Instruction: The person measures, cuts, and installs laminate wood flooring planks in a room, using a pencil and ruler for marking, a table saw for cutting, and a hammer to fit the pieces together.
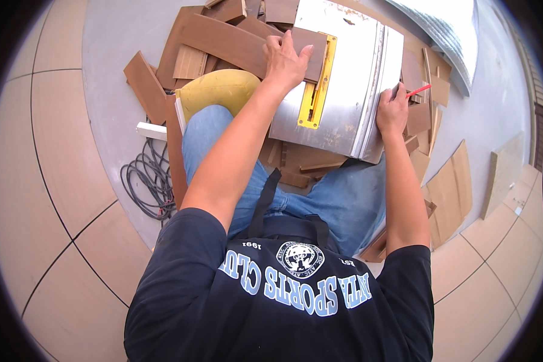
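Note:
My left hand point(286, 63) has curled fingers and its thumb on a short brown board point(315, 57), which lies on a silver metal saw table point(344, 114) against a long yellow insert plate point(312, 108) with a slot. My right hand point(393, 107) is closed at the table's right edge, beside a metal rail, with a thin red pencil-like stick point(419, 90) poking out of it. My forearms reach up from below, over my jeans. The underside of my left fingers is hidden.
Brown offcuts point(214, 42) pile at upper left, beside a curved yellow piece point(217, 87). Coiled black cable point(148, 178) and a white block point(151, 130) lie left. Cardboard point(449, 193), a pale slab point(501, 172) and a silvery sheet point(440, 30) are on the right.

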Demonstrator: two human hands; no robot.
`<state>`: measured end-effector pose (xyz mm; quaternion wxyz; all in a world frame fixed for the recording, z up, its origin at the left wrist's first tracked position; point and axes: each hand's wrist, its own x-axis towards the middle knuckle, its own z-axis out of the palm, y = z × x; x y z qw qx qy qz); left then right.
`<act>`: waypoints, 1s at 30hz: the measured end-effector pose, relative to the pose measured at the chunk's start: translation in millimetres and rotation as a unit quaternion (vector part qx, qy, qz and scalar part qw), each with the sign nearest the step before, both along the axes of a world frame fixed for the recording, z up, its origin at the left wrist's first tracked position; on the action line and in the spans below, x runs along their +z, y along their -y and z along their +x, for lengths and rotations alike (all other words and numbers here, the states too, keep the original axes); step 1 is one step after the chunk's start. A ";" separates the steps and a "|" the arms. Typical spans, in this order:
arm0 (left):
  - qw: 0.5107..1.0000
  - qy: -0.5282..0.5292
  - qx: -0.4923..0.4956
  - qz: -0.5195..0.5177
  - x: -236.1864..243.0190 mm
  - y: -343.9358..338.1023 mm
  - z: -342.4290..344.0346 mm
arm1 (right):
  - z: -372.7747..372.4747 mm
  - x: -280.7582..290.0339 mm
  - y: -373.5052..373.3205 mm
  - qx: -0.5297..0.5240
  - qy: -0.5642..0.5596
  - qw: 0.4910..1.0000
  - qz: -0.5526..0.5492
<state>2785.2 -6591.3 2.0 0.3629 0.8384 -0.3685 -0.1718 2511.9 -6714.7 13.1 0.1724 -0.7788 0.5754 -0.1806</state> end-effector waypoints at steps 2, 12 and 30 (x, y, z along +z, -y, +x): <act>1.000 0.002 -0.005 -0.012 -1.0 -7.4 -2.5 | 0.1 -1.1 0.9 0.002 -0.006 1.000 -0.001; 1.000 0.017 -0.011 -0.020 -3.9 -33.1 -19.0 | -3.7 -2.3 -1.6 -0.003 -0.011 1.000 -0.007; 0.999 0.026 -0.009 -0.026 8.2 -101.8 -45.5 | -4.3 -11.1 5.6 -0.002 -0.045 0.999 -0.014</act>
